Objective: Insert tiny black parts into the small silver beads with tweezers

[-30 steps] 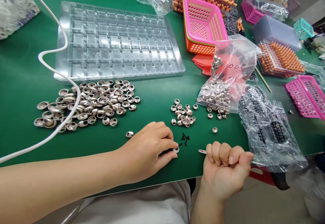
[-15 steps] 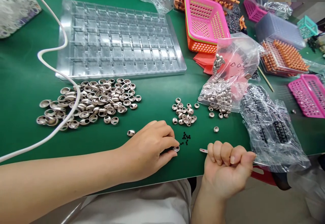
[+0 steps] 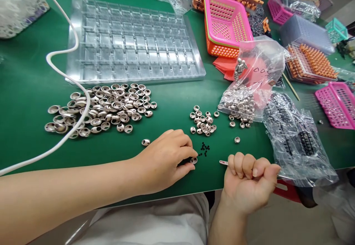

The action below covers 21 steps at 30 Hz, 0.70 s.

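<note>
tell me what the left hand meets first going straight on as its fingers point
The left hand would probably meet the small black bits first, then the pale tool in the right hand. Its height is unclear, so it might clear them.

The green tabletop (image 3: pixel 172 95) has a smooth, slightly shiny surface. Clockwise around the view's middle, a stack of plastic baskets (image 3: pixel 227 42) stands at 1 o'clock. At 2 o'clock lies a clear bag of small metal pieces (image 3: pixel 240 102). At 3 o'clock sit a crinkled bag of black parts (image 3: pixel 298 141) and, farther out, a pink basket (image 3: pixel 337 104). Small metal rings (image 3: pixel 205 119) lie just off centre, with black bits (image 3: pixel 204 147) at their 6 o'clock. A heap of larger metal rings (image 3: pixel 104 110) spreads at 9 o'clock, a clear compartment tray (image 3: pixel 135 45) at 11.
</note>
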Motion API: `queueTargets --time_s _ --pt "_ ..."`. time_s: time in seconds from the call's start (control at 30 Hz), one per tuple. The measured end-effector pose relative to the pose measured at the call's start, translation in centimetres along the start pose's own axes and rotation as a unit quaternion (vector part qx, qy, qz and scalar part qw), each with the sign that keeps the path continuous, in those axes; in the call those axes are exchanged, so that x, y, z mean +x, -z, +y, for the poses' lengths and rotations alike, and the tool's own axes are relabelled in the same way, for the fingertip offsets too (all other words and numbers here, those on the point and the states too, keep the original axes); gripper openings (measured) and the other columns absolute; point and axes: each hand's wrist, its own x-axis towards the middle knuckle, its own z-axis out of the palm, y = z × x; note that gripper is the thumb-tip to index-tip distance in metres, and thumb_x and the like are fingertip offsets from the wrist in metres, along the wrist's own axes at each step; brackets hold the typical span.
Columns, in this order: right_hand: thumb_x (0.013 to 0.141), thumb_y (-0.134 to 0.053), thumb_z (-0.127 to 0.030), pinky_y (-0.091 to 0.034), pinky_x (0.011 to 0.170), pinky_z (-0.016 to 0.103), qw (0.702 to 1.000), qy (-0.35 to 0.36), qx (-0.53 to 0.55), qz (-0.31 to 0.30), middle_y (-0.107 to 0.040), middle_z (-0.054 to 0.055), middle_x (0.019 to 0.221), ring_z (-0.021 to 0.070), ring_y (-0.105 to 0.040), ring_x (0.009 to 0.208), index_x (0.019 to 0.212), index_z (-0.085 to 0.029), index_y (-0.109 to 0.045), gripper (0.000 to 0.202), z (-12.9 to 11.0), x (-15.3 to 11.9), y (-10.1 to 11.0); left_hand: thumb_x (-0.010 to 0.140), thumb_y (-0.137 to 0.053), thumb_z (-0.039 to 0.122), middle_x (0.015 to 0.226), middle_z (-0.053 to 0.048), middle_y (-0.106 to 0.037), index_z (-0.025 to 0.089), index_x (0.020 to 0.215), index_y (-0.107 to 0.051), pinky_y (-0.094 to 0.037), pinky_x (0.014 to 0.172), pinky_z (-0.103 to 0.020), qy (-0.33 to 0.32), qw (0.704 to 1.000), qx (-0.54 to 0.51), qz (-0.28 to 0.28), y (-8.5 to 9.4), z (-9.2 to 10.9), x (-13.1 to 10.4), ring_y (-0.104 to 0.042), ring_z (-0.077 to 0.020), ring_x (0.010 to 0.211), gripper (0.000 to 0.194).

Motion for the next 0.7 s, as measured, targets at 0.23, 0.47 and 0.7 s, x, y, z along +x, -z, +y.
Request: queueTargets --time_s 0.23,0.47,0.7 --pt "0.103 -0.043 -0.05 -0.025 0.046 0.023 1.0 0.001 -0.001 0.001 -0.018 -0.008 0.052 0.009 -0.017 0.046 0.061 -0.02 -0.032 0.053 -0.01 0.02 0.03 0.089 -0.074 0.017 0.094 -0.004 -0.07 0.02 0.106 -0.076 -0.042 0.077 -0.036 -0.003 1.0 -0.003 0.0 -0.02 -0.07 -0.09 -0.06 -0.0198 0.087 0.017" --pt "0.103 -0.042 -0.049 -0.024 0.045 0.024 1.0 0.0 0.006 0.004 -0.018 -0.008 0.052 0.0095 -0.016 0.046 0.06 -0.02 -0.034 0.053 0.04 0.1 0.06 0.09 -0.072 0.017 0.093 -0.003 -0.069 0.02 0.102 -0.077 -0.041 0.077 -0.035 -0.004 1.0 -0.006 0.0 -0.08 -0.08 -0.02 -0.059 -0.0192 0.086 0.013" --pt "0.103 -0.043 -0.05 -0.024 0.045 0.024 1.0 0.001 0.009 -0.001 -0.018 -0.008 0.052 0.0094 -0.016 0.046 0.06 -0.02 -0.034 0.053 0.03 0.08 0.14 0.092 -0.071 0.019 0.093 -0.004 -0.069 0.019 0.103 -0.077 -0.04 0.076 -0.036 -0.005 1.0 -0.006 0.001 -0.07 -0.13 0.13 -0.058 -0.0194 0.085 0.012"
